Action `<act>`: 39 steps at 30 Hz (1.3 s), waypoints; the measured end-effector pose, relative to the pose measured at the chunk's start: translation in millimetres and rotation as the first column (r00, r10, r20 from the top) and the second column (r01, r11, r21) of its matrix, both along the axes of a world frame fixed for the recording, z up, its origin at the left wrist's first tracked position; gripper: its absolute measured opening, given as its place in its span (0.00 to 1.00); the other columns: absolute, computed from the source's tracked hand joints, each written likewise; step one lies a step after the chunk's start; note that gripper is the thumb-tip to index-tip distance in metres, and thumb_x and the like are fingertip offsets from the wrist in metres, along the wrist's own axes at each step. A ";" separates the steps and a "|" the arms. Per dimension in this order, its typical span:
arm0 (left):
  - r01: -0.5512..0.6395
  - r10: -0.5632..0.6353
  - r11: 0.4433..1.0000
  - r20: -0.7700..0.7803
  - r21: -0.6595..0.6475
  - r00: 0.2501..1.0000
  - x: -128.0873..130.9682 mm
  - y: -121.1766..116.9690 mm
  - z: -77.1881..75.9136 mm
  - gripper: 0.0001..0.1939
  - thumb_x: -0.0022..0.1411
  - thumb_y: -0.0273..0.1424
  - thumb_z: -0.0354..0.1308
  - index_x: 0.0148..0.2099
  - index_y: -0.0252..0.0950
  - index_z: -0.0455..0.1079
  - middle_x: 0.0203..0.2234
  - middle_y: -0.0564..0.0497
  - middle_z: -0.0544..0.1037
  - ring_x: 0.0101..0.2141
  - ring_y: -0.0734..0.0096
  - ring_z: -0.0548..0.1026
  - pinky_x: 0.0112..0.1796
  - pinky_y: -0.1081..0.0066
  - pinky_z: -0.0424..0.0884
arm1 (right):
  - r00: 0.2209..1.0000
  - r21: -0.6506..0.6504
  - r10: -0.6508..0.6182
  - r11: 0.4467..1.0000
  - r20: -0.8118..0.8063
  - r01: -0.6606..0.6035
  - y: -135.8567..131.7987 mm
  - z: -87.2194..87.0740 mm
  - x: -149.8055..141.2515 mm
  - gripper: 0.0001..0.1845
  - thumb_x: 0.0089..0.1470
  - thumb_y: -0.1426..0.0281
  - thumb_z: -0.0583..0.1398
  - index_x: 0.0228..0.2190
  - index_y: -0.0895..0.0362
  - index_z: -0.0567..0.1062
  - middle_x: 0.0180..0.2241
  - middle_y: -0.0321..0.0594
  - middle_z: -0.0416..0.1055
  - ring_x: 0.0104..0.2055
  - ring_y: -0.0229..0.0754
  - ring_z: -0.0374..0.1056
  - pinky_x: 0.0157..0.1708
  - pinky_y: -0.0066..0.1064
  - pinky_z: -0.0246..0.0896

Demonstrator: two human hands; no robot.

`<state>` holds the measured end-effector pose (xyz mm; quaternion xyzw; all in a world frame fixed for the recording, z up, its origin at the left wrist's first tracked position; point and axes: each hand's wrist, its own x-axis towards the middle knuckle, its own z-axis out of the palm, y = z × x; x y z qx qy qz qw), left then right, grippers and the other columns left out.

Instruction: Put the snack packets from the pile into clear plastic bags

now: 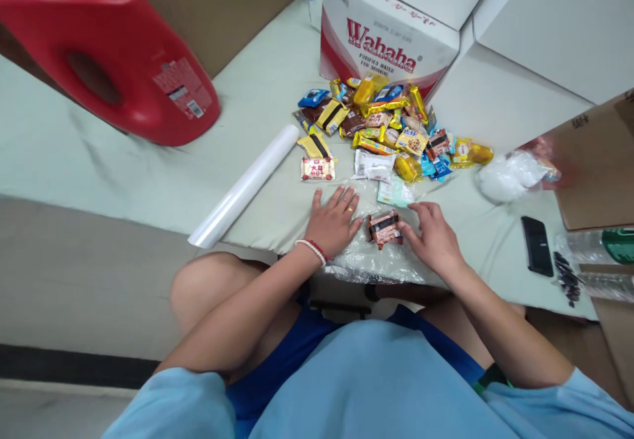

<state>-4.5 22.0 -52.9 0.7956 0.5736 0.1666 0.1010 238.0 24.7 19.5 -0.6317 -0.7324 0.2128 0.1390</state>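
Note:
My left hand (333,222) lies flat with its fingers spread, on the edge of a clear sheet of plastic film (364,261) at the front of the table. On the film sits a brown wrapped snack packet (385,227). My right hand (433,237) is at its right side, the thumb touching or almost touching the packet. The thumb and forefinger stand apart and do not grip it. Just beyond, a pale green packet (395,192) rests near the right fingertips. Behind it lie a white packet (374,165) and a cream-and-red packet (317,169).
A pile of wrapped snacks (379,119) leans against a Wahaba carton (391,36). To the left lie a roll of film (245,185) and a large red jug (148,76). On the right are a crumpled plastic bag (510,176), a black phone (537,246) and clear bottles (587,247).

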 end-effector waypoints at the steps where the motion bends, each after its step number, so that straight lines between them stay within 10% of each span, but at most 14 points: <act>1: 0.002 -0.002 1.000 -0.001 -0.002 1.000 0.2 0.0 0.5 0.29 0.75 0.42 0.47 0.73 0.39 0.62 0.72 0.40 0.62 0.72 0.48 0.58 0.69 0.33 0.43 | 0.993 0.070 0.086 0.993 0.075 -0.091 1.3 3.5 0.4 0.28 0.64 0.54 0.61 0.59 0.56 0.72 0.59 0.56 0.68 0.55 0.58 0.73 0.53 0.53 0.73; 5: 0.009 -0.009 1.000 -0.009 0.003 1.000 -0.3 -0.3 0.3 0.29 0.76 0.42 0.46 0.73 0.37 0.61 0.73 0.40 0.61 0.72 0.49 0.58 0.69 0.32 0.42 | 0.797 -0.025 0.584 0.809 0.157 -0.588 13.3 16.7 -3.0 0.31 0.63 0.63 0.63 0.66 0.50 0.67 0.67 0.51 0.63 0.66 0.57 0.64 0.61 0.49 0.67; 8: 0.008 -0.008 1.000 -0.016 0.004 1.000 -0.7 -0.3 -0.8 0.29 0.76 0.43 0.46 0.73 0.38 0.61 0.73 0.40 0.61 0.73 0.50 0.57 0.69 0.32 0.42 | 0.680 -0.142 0.703 0.710 0.209 -0.690 21.8 23.2 -10.6 0.30 0.64 0.70 0.61 0.66 0.50 0.68 0.65 0.49 0.67 0.64 0.55 0.66 0.60 0.47 0.66; 21: -0.001 0.001 1.000 -0.004 -0.009 1.000 -0.5 -0.8 1.7 0.29 0.77 0.43 0.45 0.74 0.39 0.61 0.73 0.41 0.60 0.72 0.51 0.58 0.70 0.34 0.41 | 0.746 -0.205 0.505 0.862 0.434 -0.464 9.6 17.9 -27.3 0.27 0.64 0.68 0.59 0.63 0.53 0.69 0.53 0.49 0.75 0.50 0.53 0.74 0.38 0.34 0.64; 32: -0.025 0.026 0.998 0.017 -0.061 1.000 -3.8 0.8 7.5 0.31 0.77 0.43 0.44 0.75 0.38 0.58 0.74 0.39 0.58 0.72 0.52 0.58 0.69 0.36 0.45 | 0.820 -0.092 0.449 0.890 0.354 -0.447 8.5 -1.8 -14.6 0.33 0.62 0.68 0.62 0.67 0.51 0.66 0.64 0.49 0.68 0.59 0.55 0.70 0.46 0.38 0.71; 39: -0.096 0.094 0.995 0.035 0.034 0.995 -12.6 -2.3 14.0 0.30 0.71 0.37 0.54 0.72 0.34 0.62 0.75 0.34 0.54 0.74 0.45 0.52 0.69 0.42 0.51 | 0.875 0.111 0.457 0.872 0.162 -0.476 -20.9 19.6 20.7 0.33 0.65 0.55 0.62 0.67 0.51 0.66 0.64 0.52 0.66 0.59 0.56 0.71 0.51 0.46 0.73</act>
